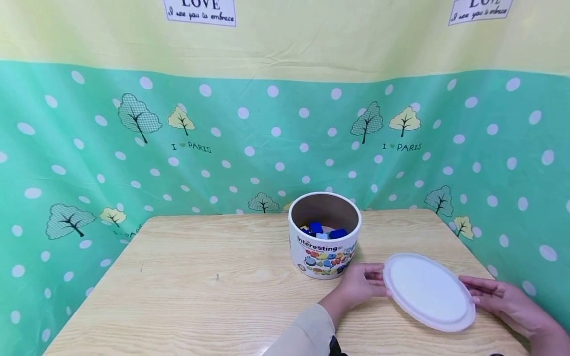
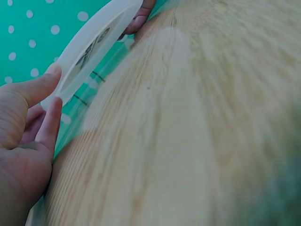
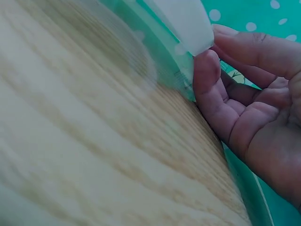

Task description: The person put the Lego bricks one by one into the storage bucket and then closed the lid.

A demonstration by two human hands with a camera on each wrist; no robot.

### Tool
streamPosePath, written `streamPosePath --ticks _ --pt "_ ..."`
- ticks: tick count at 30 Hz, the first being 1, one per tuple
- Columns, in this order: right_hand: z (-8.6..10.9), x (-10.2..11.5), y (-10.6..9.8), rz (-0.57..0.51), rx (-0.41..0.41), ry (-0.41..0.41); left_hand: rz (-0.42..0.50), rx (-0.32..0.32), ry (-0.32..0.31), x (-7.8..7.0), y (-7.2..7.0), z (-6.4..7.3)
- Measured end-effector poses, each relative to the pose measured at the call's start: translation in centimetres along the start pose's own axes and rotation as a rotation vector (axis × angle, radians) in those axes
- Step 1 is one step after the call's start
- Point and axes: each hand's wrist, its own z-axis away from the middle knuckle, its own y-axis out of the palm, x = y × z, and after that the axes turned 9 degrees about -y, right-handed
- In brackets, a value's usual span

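Note:
A round white lid (image 1: 429, 291) is held tilted above the right part of the table, one hand at each side of its rim. My left hand (image 1: 361, 286) pinches the left edge, thumb on one face and fingers on the other, as the left wrist view shows with the lid (image 2: 89, 52) slanting away. The opposite edge is pinched between thumb and fingers of my right hand (image 3: 254, 80). Just behind my left hand stands an uncovered white bucket (image 1: 318, 254) printed with "Interesting" and colourful pictures. Blue blocks (image 1: 337, 234) and a few other pieces lie at its bottom.
The wood-grain table (image 1: 200, 287) stretches out to the left of the bucket. A green and yellow cloth (image 1: 249, 148) with white dots and trees hangs behind the table and along both sides. A small dark object (image 1: 496, 354) shows at the bottom edge.

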Motion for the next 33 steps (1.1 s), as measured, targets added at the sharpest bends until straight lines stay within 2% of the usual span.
streamPosePath --ticks 6,12,17,19,26,30,33 --pt "-0.2 0.2 0.3 -0.043 -0.01 0.037 0.026 0.002 -0.02 -0.1 -0.4 0.1" --pt "-0.2 0.6 0.3 -0.08 0.033 -0.084 0.103 0.034 -0.002 -0.7 -0.7 0.7" --pt "-0.3 1.2 0.6 -0.126 0.099 -0.175 0.089 0.026 0.015 -1.3 -0.9 1.3" --pt "-0.3 1.6 0.8 -0.13 0.118 -0.204 0.093 0.031 0.039 -1.5 -1.0 1.5" --pt "-0.5 2.7 1.5 -0.078 0.104 -0.308 0.138 0.057 0.128 -2.4 -1.6 2.9" --pt "-0.8 3.5 1.7 -0.161 0.179 -0.372 0.139 0.059 0.139 -3.2 -1.8 3.7" --pt "-1.0 4.3 2.0 -0.231 0.197 -0.38 0.142 0.056 0.141 -3.7 -2.0 4.1"
